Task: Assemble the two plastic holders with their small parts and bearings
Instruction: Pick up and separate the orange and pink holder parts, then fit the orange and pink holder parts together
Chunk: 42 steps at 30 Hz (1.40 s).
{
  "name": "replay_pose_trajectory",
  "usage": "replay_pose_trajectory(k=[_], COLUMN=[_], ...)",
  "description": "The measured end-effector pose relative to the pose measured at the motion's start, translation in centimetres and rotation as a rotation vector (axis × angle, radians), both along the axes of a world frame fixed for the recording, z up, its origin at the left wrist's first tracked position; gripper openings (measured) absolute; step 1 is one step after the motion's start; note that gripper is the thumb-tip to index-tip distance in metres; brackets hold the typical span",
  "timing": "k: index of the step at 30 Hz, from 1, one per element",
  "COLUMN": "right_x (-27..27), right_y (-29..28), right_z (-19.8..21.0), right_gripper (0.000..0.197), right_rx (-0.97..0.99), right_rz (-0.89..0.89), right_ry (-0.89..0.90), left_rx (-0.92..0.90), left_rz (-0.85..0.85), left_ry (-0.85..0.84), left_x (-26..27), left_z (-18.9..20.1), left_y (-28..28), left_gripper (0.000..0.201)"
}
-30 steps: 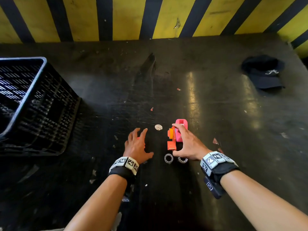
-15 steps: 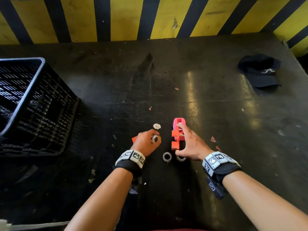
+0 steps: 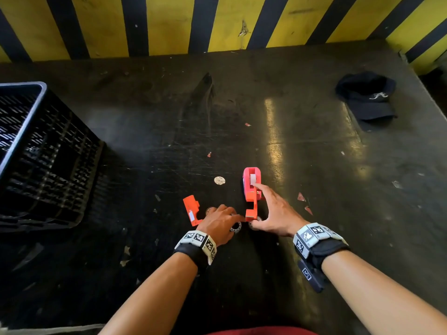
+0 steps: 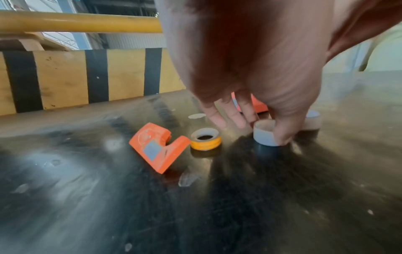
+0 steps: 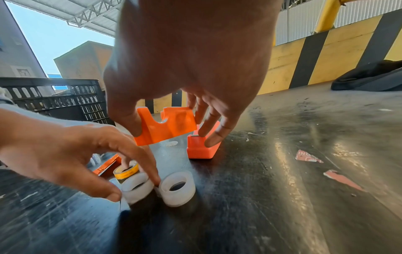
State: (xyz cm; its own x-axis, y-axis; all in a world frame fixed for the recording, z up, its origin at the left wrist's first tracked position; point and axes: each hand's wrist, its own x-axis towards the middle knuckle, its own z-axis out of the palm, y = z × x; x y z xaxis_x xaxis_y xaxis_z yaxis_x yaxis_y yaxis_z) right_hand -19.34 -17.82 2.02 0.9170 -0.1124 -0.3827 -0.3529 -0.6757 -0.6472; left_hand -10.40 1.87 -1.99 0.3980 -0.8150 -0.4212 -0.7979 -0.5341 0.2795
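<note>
My right hand [image 3: 254, 205] pinches an orange holder half [image 5: 167, 125] between thumb and fingers, lifted just off the table. Beside it a red-pink holder [image 3: 251, 180] stands on the table, with my fingers reaching to it. Another orange holder half [image 4: 158, 147] lies flat to the left, and a yellow ring [image 4: 205, 139] rests against it. My left hand [image 3: 238, 223] pinches a white ring [image 4: 265, 133] that sits on the table. A second white ring [image 5: 177, 190] lies right next to it.
A black plastic crate [image 3: 48, 151] stands at the left. A dark cap [image 3: 366, 97] lies at the far right. A small white disc [image 3: 219, 180] and red scraps [image 3: 301, 197] dot the dark table near the parts. A striped yellow-black wall runs along the back.
My left hand picked up the yellow ring, set it down by the flat orange half, then moved right onto a white ring. My right hand stayed at the holders.
</note>
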Motion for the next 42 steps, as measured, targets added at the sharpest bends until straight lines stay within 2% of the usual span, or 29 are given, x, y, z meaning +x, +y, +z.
replay_pose_trajectory(k=[3,6,8,12,21,30,33,35,37,38,41,42], right_x=[-0.2,-0.3,-0.2,0.6,1.1,2.0,2.3,2.7,3.4,3.8,5.0,5.3], right_y=[-0.2,-0.6,-0.7,-0.1,0.3,0.9,1.0,0.9,0.6,0.4,-0.2,-0.3], right_z=[0.2,0.2,0.4,0.9,1.5,1.3,1.2,1.4,1.7,1.8,2.3,2.4], right_gripper=[0.108,0.106,0.106,0.104,0.101,0.105,0.094,0.083,0.082,0.082,0.084,0.084], right_rx=[0.017,0.037,0.059,0.117,0.174,0.158,0.191,0.185,0.17,0.162,0.151,0.155], right_rz=[-0.015,-0.06,-0.068,-0.034,-0.046,0.014,0.006,0.011,0.0,-0.009,-0.027,-0.033], right_ry=[0.007,0.026,0.041,0.057,0.029,0.015,0.011,0.028,0.053,0.065,0.084,0.084], left_rx=[-0.092,-0.367,-0.453,-0.512,-0.511,-0.496,-0.462,-0.451,-0.444,-0.381,0.087,0.193], left_rz=[0.109,0.465,0.62,0.631,0.66,0.694,0.693,0.733,0.807,0.801,0.642,0.599], left_ry=[0.072,0.294,0.455,0.616,0.702,0.676,0.686,0.594,0.378,0.284,0.165,0.151], left_x=[0.4,1.7,3.0,4.1,4.4,4.2,4.6,5.4,6.6,7.3,8.1,7.8], left_z=[-0.3,0.7,1.9,3.1,3.6,3.8,4.2,4.5,4.2,3.8,2.3,2.0], left_y=[0.3,0.5,0.1,-0.6,-0.3,-0.3,-0.5,-0.3,0.7,1.4,3.7,4.3], left_gripper=[0.047,0.043,0.042,0.041,0.043,0.045,0.044,0.042,0.041,0.048,0.104,0.119])
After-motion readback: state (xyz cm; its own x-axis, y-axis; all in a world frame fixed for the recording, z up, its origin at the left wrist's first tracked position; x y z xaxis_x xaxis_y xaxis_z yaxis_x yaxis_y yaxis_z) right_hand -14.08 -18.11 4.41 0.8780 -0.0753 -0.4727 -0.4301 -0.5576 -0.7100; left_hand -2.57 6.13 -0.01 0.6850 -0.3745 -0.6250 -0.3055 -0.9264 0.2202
